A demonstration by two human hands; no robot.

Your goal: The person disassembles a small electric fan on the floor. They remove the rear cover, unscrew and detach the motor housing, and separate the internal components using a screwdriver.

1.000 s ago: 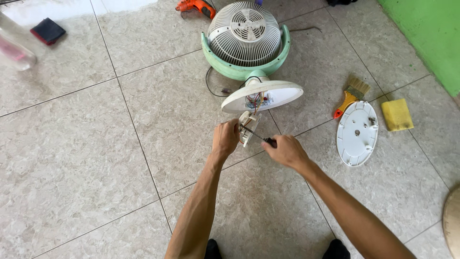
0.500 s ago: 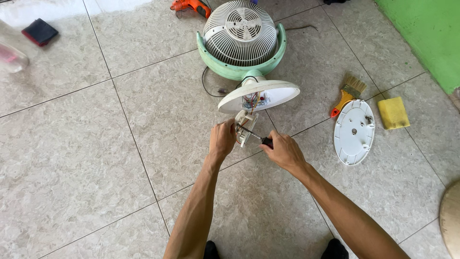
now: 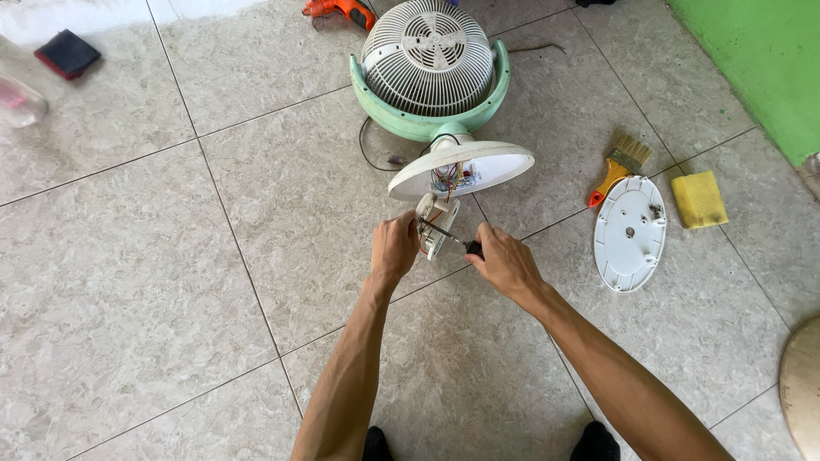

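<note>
Gripping a small white switch housing [image 3: 436, 225] with red wires in our left hand [image 3: 395, 245], just near the fan's open base [image 3: 504, 165], our right hand [image 3: 504, 260] closed around a black-handled screwdriver [image 3: 462, 244] tipped into it, white cover plate [image 3: 630, 248] lying to the right.

A home floor used as a repair spot: beige marble-look tiles [image 3: 128, 256] and a green painted wall [image 3: 760, 60]. A table fan [image 3: 431, 68] lies opened, with its base cover [image 3: 630, 232], a paintbrush [image 3: 619, 166], a sponge [image 3: 699, 199] and an orange drill [image 3: 337, 10] scattered about.
</note>
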